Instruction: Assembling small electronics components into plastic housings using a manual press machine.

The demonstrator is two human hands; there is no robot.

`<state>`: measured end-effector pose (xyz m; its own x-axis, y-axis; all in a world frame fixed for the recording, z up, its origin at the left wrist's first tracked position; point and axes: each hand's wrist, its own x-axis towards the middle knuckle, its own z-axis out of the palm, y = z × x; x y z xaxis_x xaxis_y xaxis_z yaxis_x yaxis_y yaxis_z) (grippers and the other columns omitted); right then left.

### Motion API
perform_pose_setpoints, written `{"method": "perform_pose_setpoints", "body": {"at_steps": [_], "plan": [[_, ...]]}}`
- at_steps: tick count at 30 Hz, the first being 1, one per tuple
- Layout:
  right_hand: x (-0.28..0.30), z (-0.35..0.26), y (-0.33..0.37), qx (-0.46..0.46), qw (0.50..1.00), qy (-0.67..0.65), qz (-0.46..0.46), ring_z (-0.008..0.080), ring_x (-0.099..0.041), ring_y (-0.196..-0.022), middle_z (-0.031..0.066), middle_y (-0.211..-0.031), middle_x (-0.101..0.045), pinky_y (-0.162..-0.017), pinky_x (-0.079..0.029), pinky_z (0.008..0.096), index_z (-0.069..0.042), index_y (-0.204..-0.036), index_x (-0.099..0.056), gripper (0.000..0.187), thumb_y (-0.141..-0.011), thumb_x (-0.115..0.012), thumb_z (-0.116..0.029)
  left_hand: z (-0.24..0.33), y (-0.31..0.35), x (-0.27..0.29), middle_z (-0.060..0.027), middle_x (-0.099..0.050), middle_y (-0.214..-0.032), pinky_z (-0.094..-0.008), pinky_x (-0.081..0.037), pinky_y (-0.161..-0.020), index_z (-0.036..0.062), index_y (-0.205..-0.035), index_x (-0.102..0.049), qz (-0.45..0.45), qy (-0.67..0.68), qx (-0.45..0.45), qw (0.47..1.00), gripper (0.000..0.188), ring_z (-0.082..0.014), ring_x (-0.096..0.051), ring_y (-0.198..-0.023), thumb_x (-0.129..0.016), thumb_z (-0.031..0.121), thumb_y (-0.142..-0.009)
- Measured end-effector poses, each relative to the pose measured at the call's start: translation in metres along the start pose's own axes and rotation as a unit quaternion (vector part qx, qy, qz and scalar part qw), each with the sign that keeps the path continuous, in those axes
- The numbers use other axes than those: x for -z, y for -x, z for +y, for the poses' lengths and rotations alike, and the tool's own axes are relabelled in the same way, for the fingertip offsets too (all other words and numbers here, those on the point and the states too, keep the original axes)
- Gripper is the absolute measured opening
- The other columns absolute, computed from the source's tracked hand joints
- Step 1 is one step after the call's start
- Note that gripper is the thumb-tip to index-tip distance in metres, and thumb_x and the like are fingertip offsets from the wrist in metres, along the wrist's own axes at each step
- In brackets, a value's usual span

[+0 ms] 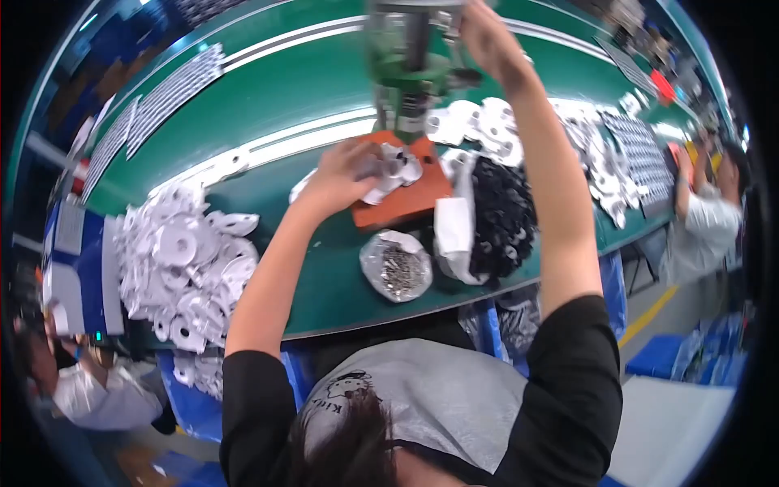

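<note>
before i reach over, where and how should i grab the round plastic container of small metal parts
Probably pinch the left rim of the container, coming from the left: green tabletop lies open there, while the orange base sits beyond and black parts lie to the right. Its open top holds small metal parts, so keep it level.

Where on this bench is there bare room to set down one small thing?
Bare green bench shows between the left forearm and the bagged metal pieces. Farther off, the green surface between the grey panels and the green press also looks open. It is crowded at left with white parts, and right of the metal pieces with black parts.
</note>
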<state>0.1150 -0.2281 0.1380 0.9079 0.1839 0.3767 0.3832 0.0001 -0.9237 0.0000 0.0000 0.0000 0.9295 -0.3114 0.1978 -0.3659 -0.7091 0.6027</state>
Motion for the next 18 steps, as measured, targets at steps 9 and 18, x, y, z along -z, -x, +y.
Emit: {"method": "perform_pose_setpoints", "body": {"at_steps": [9, 18], "plan": [[0.207, 0.159, 0.155, -0.173, 0.66, 0.714, 0.16, 0.0409, -0.04, -0.12, 0.0209, -0.132, -0.04, -0.093, -0.037, 0.052, -0.012, -0.122, -0.049, 0.05, -0.077, -0.064, -0.03, -0.074, -0.007, 0.014, -0.0135, -0.061, -0.087, -0.0326, -0.045, -0.072, 0.0076, -0.112, -0.055, 0.228, 0.216, 0.21, 0.926, 0.036, -0.0219, -0.059, -0.08, -0.055, 0.031, -0.085], [0.23, 0.189, 0.152, -0.188, 0.613, 0.741, 0.197, 0.044, -0.054, -0.095, 0.0172, -0.114, -0.048, -0.074, -0.049, 0.0487, -0.012, -0.107, -0.05, 0.038, -0.077, -0.065, -0.031, -0.184, -0.018, 0.065, -0.0255, -0.021, -0.145, -0.0526, -0.021, -0.107, 0.0262, -0.142, -0.025, 0.025, -0.357, 0.362, 0.861, 0.077, -0.0443, -0.019, -0.134, -0.062, 0.025, -0.075]]}}
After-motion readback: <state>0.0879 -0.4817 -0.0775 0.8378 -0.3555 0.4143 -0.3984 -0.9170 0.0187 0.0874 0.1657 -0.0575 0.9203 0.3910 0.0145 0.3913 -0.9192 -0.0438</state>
